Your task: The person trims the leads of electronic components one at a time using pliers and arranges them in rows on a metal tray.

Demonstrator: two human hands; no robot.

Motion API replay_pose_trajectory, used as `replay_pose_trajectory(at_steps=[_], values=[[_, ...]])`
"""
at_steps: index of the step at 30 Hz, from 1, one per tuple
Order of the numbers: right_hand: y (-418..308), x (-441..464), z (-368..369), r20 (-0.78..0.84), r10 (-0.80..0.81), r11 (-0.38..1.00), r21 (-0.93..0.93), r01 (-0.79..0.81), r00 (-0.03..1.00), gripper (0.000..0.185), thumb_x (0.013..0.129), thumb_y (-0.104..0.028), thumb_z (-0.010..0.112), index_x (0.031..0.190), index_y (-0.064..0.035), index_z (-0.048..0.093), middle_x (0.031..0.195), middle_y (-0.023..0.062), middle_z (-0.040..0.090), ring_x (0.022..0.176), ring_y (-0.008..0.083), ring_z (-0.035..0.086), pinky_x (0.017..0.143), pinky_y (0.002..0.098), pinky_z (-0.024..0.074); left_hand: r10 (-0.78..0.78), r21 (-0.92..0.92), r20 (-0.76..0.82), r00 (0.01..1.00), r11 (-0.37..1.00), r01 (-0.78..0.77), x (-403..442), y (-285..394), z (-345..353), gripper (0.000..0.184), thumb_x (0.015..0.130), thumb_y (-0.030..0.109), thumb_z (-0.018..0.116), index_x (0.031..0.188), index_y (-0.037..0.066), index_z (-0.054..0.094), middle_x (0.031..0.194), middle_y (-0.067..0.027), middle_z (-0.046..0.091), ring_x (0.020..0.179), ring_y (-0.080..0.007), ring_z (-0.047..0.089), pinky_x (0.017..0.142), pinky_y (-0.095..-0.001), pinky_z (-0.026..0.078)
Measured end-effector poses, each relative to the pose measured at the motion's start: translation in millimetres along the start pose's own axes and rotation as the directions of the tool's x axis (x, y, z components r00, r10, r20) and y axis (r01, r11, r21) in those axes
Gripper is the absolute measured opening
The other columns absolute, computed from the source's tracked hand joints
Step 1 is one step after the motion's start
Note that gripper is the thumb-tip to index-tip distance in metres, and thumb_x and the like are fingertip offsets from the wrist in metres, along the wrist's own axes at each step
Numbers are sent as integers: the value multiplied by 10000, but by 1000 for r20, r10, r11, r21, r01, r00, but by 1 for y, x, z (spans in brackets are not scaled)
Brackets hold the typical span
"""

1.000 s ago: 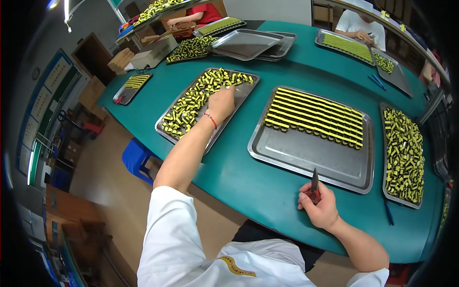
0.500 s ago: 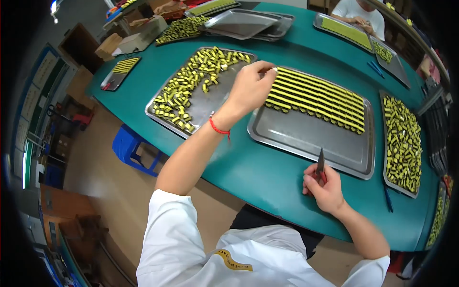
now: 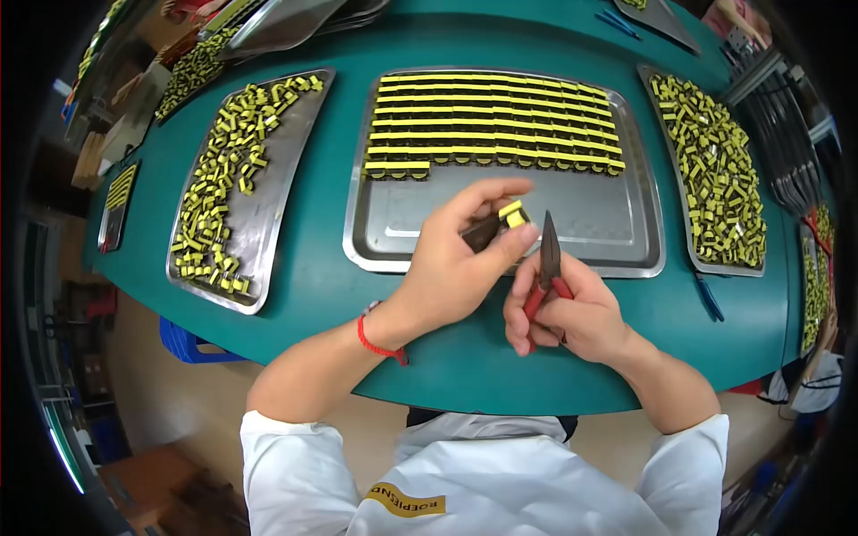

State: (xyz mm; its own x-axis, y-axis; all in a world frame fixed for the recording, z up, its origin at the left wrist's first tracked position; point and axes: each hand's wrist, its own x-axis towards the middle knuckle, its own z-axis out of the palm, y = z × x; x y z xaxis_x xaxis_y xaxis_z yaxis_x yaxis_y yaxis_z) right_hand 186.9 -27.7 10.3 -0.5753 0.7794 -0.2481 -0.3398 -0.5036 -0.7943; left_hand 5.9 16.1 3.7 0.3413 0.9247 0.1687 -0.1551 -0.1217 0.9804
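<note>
My left hand point(image 3: 456, 259) pinches a small yellow-and-black component point(image 3: 513, 214) between thumb and fingers, above the front edge of the middle metal tray point(image 3: 500, 259). Beside it, my right hand point(image 3: 572, 308) grips red-handled needle-nose pliers point(image 3: 550, 255). The pliers' dark jaws point up, a little to the right of the component and apart from it. Neat rows of like components point(image 3: 492, 125) fill the back of the middle tray, with a short row at the front left. Part of the held component is hidden by my fingers.
A left tray point(image 3: 277, 179) holds loose components point(image 3: 214, 192) in a heap. More loose ones point(image 3: 710, 170) fill a narrow tray at the right, near a blue tool point(image 3: 709, 297). Stacked metal trays point(image 3: 281, 22) stand at the back left. A small dark tray point(image 3: 118, 205) lies far left.
My left hand has come back from the middle tray's left edge and now shows a component near the pliers. My right hand keeps the pliers. The view has shifted.
</note>
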Motion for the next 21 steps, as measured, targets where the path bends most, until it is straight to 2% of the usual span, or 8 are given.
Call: replay_pose_trajectory(at_steps=[4, 6, 9, 11, 13, 15, 18, 21], values=[[-2, -7, -5, 139, 35, 999, 6, -37, 990, 295, 787, 88, 426, 1066, 7, 479, 923, 212, 630, 805, 320, 681, 530, 312, 509, -122, 30, 2, 993, 992, 122, -7, 0, -2, 335, 883, -12, 683, 1196, -26, 566, 1021, -68, 643, 914, -92, 611, 767, -238, 536], [2, -8, -10, 209, 87, 992, 67, -103, 974, 263, 817, 75, 439, 1075, 47, 483, 987, 219, 621, 874, 352, 687, 618, 365, 592, -57, 41, -15, 998, 998, 57, -8, -3, 0, 332, 883, -13, 682, 1192, -27, 563, 1032, -73, 641, 914, -101, 616, 765, -240, 536], [3, -8, -15, 231, 94, 990, 84, -116, 968, 272, 814, 78, 429, 1079, 48, 482, 985, 217, 620, 877, 354, 686, 607, 361, 586, 26, 22, -49, 998, 999, -25, -8, -2, 4, 288, 906, 4, 667, 1181, -10, 581, 981, -37, 638, 911, -62, 595, 710, -196, 485], [3, -7, -19, 236, 85, 990, 92, -109, 968, 281, 813, 79, 426, 1086, 45, 483, 982, 216, 619, 877, 354, 685, 607, 360, 586, -59, -143, -81, 995, 989, 47, -8, 1, 4, 300, 914, 33, 678, 1195, -11, 583, 969, -33, 626, 864, -60, 576, 682, -210, 473], [3, -7, -20, 242, 72, 990, 99, -98, 967, 290, 811, 81, 423, 1092, 42, 484, 979, 216, 618, 878, 354, 684, 607, 359, 586, -70, -126, -40, 997, 990, 65, -8, -3, -3, 317, 934, 97, 677, 1218, -5, 579, 944, -24, 609, 784, -57, 533, 635, -224, 441], [3, -9, -19, 245, 54, 989, 119, -86, 968, 304, 805, 83, 420, 1098, 37, 486, 976, 217, 618, 875, 351, 683, 610, 360, 584, -196, -307, 24, 980, 932, 194, -9, -2, -4, 335, 952, 119, 656, 1256, 15, 564, 943, -27, 594, 725, -68, 489, 611, -233, 405], [4, -10, -18, 268, 53, 988, 128, -90, 962, 321, 798, 89, 415, 1108, 38, 482, 986, 217, 615, 883, 351, 681, 619, 359, 582, -203, -496, 57, 977, 844, 205, -8, -1, 1, 321, 966, 149, 636, 1253, 31, 549, 964, -53, 599, 702, -86, 487, 619, -247, 417], [5, -11, -17, 278, 54, 987, 132, -93, 959, 341, 791, 99, 408, 1119, 38, 476, 999, 218, 610, 895, 352, 678, 627, 357, 581, -245, -451, 78, 967, 856, 253, -6, 0, 2, 335, 971, 257, 624, 1241, 82, 532, 959, -69, 564, 678, -104, 450, 579, -273, 409]])
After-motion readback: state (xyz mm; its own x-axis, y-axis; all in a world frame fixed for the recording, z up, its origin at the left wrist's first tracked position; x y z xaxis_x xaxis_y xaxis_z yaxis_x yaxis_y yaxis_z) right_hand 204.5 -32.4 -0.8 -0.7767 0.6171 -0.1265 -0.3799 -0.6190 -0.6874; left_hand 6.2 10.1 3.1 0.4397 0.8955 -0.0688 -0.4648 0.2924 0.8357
